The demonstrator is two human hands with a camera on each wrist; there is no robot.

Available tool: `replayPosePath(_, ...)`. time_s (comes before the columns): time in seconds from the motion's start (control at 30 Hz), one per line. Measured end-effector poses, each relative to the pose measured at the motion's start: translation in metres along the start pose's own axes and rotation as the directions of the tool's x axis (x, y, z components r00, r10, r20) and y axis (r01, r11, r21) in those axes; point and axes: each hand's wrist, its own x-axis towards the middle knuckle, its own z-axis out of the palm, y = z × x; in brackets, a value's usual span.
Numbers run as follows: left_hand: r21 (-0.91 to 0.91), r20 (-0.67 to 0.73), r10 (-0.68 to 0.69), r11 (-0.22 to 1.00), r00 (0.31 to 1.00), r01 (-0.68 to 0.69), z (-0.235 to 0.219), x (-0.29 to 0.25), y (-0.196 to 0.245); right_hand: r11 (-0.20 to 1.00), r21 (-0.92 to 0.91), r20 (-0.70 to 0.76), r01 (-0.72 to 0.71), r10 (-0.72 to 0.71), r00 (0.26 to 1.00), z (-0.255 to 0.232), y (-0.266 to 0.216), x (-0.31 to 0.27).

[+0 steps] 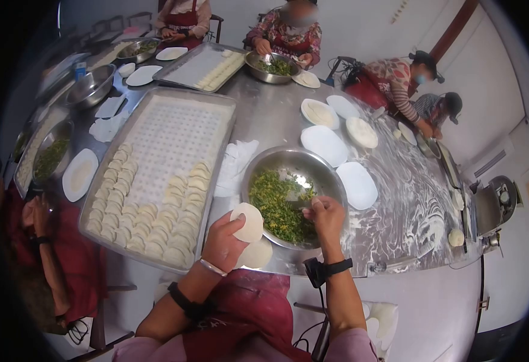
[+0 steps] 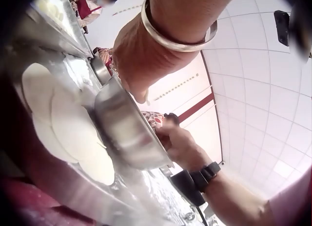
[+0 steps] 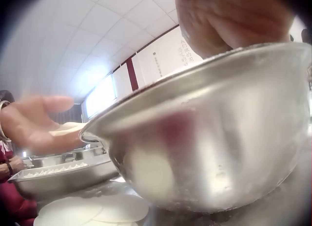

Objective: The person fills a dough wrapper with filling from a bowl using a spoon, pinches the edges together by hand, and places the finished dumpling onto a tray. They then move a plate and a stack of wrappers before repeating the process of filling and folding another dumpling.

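Observation:
My left hand point(image 1: 223, 244) carries a round dough wrapper point(image 1: 247, 223) across its fingers, beside the bowl's near left rim. The right wrist view shows its thumb raised above the wrapper point(image 3: 70, 127). Over the right rim of the steel bowl point(image 1: 338, 181), my right hand point(image 1: 328, 218) pinches the handle of a utensil point(image 1: 297, 204) whose end lies in the chopped green and yellow filling point(image 1: 276, 208). The bowl wall hides the fingertips in the right wrist view. Overlapping wrappers point(image 2: 63, 123) lie on the table, left of the bowl point(image 2: 126, 126).
A large tray point(image 1: 231, 130) with rows of folded dumplings point(image 1: 156, 232) stands left of the bowl. White plates point(image 1: 359, 186) are behind and right of it. Flour streaks the steel table point(image 1: 397, 199). Several people work around the table, with more bowls point(image 1: 89, 87) and another tray point(image 1: 186, 63).

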Motion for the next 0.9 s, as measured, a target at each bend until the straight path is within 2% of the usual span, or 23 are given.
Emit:
replayPosePath(0.13, 0.017, 0.012, -0.006, 1.000, 1.000, 0.005, -0.002, 0.006, -0.002, 0.982, 0.134, 0.034, -0.134, 0.130, 0.991, -0.001, 0.005, 0.003)
replayPosePath(0.33, 0.049, 0.042, -0.001, 0.999, 0.999, -0.001, 0.002, 0.011, 0.003, 0.917, 0.307, 0.050, -0.257, 0.254, 0.966, -0.005, 0.004, 0.005)
replayPosePath(0.43, 0.041, 0.071, -0.017, 0.999, 0.997, 0.014, 0.008, 0.012, 0.011, 0.894, 0.320, 0.070, -0.314, 0.309, 0.949, -0.006, 0.003, 0.007)
replayPosePath(0.53, -0.018, 0.115, -0.066, 0.997, 0.991, 0.068, 0.013, 0.012, 0.022, 0.854, 0.393, 0.087, -0.341, 0.335, 0.938, -0.007, 0.009, 0.010)
replayPosePath(0.63, -0.208, 0.122, -0.112, 0.969, 0.986, 0.136, 0.016, 0.018, 0.025, 0.818, 0.439, 0.090, -0.371, 0.370, 0.925, -0.009, 0.006, 0.011)
replayPosePath(0.83, -0.194, 0.141, -0.078, 0.975, 0.987, 0.105, 0.025, 0.027, 0.021, 0.767, 0.536, 0.083, -0.354, 0.370, 0.925, -0.018, -0.006, 0.008)
replayPosePath(0.9, -0.243, 0.161, -0.101, 0.960, 0.982, 0.139, 0.030, 0.030, 0.017, 0.761, 0.562, 0.082, -0.324, 0.338, 0.938, -0.021, -0.014, 0.003)
